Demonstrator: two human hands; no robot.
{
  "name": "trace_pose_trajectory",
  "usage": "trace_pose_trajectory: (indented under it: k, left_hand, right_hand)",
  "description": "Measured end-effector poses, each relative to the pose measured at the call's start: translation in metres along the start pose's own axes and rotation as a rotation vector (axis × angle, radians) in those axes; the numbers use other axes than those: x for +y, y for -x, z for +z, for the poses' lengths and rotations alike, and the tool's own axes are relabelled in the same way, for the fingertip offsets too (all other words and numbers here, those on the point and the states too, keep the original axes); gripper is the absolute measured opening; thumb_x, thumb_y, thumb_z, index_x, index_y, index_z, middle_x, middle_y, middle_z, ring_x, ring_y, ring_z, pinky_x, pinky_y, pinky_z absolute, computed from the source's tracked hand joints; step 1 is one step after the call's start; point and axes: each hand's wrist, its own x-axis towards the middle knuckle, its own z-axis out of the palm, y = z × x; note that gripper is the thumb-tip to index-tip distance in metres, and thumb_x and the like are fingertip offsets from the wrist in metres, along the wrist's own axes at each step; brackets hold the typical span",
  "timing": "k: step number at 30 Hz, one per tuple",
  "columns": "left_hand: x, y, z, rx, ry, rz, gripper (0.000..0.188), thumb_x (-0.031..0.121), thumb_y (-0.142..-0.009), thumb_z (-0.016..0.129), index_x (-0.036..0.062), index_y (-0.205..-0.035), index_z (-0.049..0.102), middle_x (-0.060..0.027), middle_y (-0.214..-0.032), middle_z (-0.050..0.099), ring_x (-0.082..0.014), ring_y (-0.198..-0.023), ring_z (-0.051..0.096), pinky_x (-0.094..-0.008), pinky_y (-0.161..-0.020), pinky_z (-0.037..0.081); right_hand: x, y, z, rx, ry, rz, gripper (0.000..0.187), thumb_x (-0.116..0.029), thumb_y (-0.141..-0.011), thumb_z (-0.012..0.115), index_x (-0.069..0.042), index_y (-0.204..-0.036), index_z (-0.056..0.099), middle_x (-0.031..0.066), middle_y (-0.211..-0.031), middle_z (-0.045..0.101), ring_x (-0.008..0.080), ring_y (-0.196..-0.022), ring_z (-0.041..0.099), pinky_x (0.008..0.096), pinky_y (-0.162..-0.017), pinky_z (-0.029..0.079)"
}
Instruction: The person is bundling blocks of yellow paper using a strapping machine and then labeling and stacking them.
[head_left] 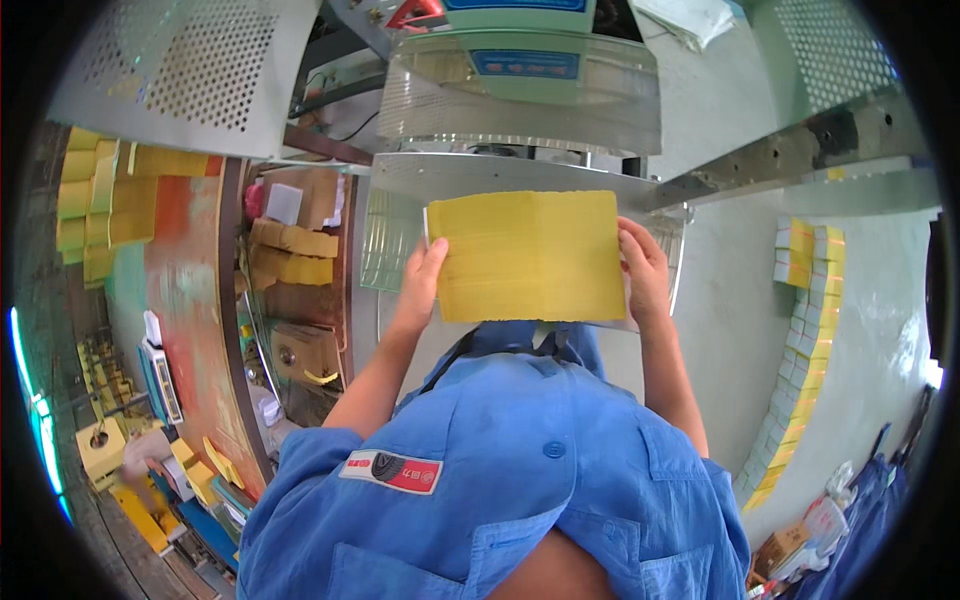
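In front of my chest, a wide yellow paper-like block (528,256) is held level, with a thin white edge along its left side. My left hand (424,272) grips its left end, thumb on top and fingers mostly hidden beneath. At the opposite end my right hand (644,266) is closed on the edge, fingers curled around the side. Behind and under the block lies the metal table (410,172) of a machine, and a clear plastic guard (520,95) hangs just beyond it.
Perforated metal panels (195,65) flank the machine, with a steel bar (790,150) at the right. Stacked white-and-yellow blocks (805,345) line the floor on the right. To the left stands a worn red-and-green table (185,300) bearing yellow stacks (100,195).
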Motion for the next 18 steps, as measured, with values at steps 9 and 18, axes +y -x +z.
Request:
trace_pose_trajectory:
  k: [9, 18]
  left_hand:
    - [0.042, -0.018, -0.004, -0.084, -0.156, -0.128, 0.06, 0.043, -0.102, 0.035, 0.0053, -0.148, 0.031, -0.0111, -0.144, 0.042, -0.0219, -0.132, 0.04, -0.0323, -0.108, 0.03]
    - [0.057, -0.026, -0.007, -0.162, -0.351, -0.019, 0.05, 0.045, -0.1, 0.037, 0.0168, -0.141, 0.042, -0.0063, -0.13, 0.052, -0.0166, -0.12, 0.049, -0.0296, -0.081, 0.048]
  right_hand:
    - [0.012, 0.0, -0.006, -0.021, -0.088, -0.02, 0.033, -0.019, -0.096, 0.055, 0.001, -0.122, 0.06, 0.0076, -0.113, 0.065, 0.0137, -0.1, 0.06, 0.0285, -0.084, 0.049]
    - [0.018, 0.001, -0.004, -0.009, -0.077, -0.042, 0.033, -0.017, -0.096, 0.054, 0.001, -0.122, 0.06, 0.0063, -0.112, 0.065, 0.0129, -0.1, 0.059, 0.0268, -0.086, 0.047]
